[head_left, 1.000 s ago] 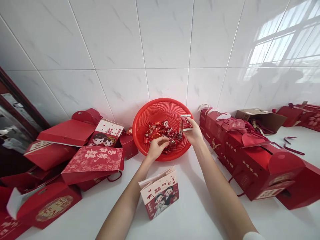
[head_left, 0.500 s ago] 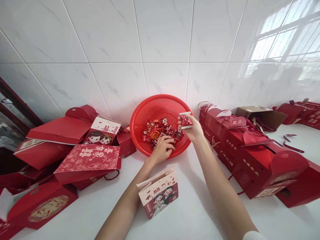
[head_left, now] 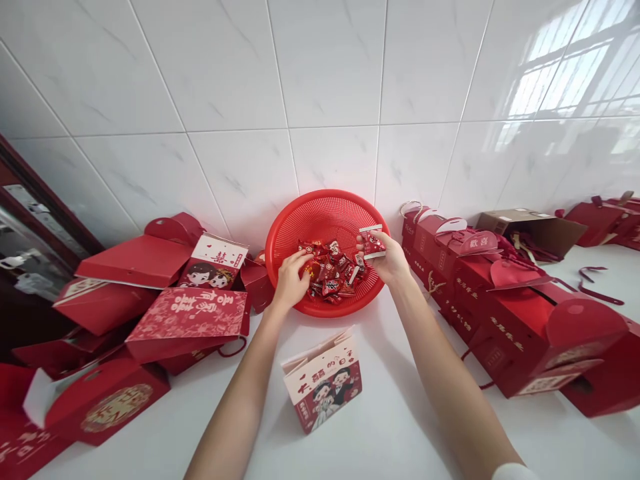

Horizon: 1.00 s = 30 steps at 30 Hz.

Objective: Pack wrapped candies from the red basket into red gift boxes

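A red plastic colander (head_left: 327, 207) stands against the wall with a heap of red wrapped candies (head_left: 337, 270) in it. At the heap's left side is my left hand (head_left: 291, 279), its fingers curled about a red and gold wrapped candy (head_left: 313, 270). My right hand (head_left: 393, 259) is above the colander's right rim, shut on red-and-white wrapped candy (head_left: 373, 241); how many pieces lie in it I cannot tell. Between my forearms a small gift box (head_left: 324, 387) with a cartoon couple on it stands upright, its top flaps raised.
Red gift boxes (head_left: 187, 320) lie piled at the left. More red boxes (head_left: 480, 313) stand in a row on the right. Behind them is an open brown carton (head_left: 533, 230), and a dark red ribbon (head_left: 600, 285) lies on the white tabletop (head_left: 385, 407).
My left hand has moved leftward across the candies, from the front of the heap to its left side. My right hand still holds its candy in nearly the same place. The view has shifted slightly.
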### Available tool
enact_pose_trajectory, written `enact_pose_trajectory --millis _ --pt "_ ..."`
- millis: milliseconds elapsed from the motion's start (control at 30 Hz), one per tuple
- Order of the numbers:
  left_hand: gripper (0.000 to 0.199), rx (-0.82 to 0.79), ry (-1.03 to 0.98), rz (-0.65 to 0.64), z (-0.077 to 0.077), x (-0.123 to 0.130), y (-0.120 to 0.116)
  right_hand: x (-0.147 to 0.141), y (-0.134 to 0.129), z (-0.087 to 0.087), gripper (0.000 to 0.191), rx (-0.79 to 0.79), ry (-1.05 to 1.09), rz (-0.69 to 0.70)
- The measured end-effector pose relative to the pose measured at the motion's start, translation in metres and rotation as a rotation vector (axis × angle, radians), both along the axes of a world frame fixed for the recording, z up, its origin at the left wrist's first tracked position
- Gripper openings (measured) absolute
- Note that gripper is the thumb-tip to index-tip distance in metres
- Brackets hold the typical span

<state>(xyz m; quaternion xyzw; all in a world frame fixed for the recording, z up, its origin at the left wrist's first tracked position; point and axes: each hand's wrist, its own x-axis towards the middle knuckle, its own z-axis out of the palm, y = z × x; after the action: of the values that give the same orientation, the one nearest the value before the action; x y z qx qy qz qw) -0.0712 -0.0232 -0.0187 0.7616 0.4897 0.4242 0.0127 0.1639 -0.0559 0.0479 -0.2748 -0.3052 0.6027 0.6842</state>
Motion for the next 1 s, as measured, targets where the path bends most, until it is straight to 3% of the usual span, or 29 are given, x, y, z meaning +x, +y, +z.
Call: enact_pose_trajectory --millis 133,333,567,700,800,900,1000 --pt "0.046 0.011 -0.102 0.065 0.005 -0.017 0.002 -0.001 0.002 -0.003 0.004 -0.007 -0.012 0.005" --pt "0.049 -0.099 -0.076 0.163 -0.008 -0.004 0.003 -0.003 0.004 -0.006 0.005 -0.025 -0.039 0.012" --pt "0.037 -0.344 -0.374 -0.072 -0.015 0.004 0.001 -0.007 0.002 -0.005 0.003 -0.040 -0.023 -0.015" --pt "0.035 -0.117 -0.382 0.033 -0.016 0.001 0.001 -0.006 0.003 -0.006 0.005 -0.024 -0.025 0.007" --pt "0.049 0.022 -0.310 0.099 -0.019 -0.002 0.004 -0.006 0.003 -0.006 0.004 -0.028 -0.023 0.004" --pt "0.056 0.021 -0.213 0.132 -0.022 -0.005 0.006 -0.006 0.003 -0.006 0.006 -0.033 -0.015 0.002" --pt "0.042 -0.028 -0.151 0.178 -0.025 -0.004 0.010 -0.006 0.003 -0.005 0.008 -0.016 -0.008 0.034"
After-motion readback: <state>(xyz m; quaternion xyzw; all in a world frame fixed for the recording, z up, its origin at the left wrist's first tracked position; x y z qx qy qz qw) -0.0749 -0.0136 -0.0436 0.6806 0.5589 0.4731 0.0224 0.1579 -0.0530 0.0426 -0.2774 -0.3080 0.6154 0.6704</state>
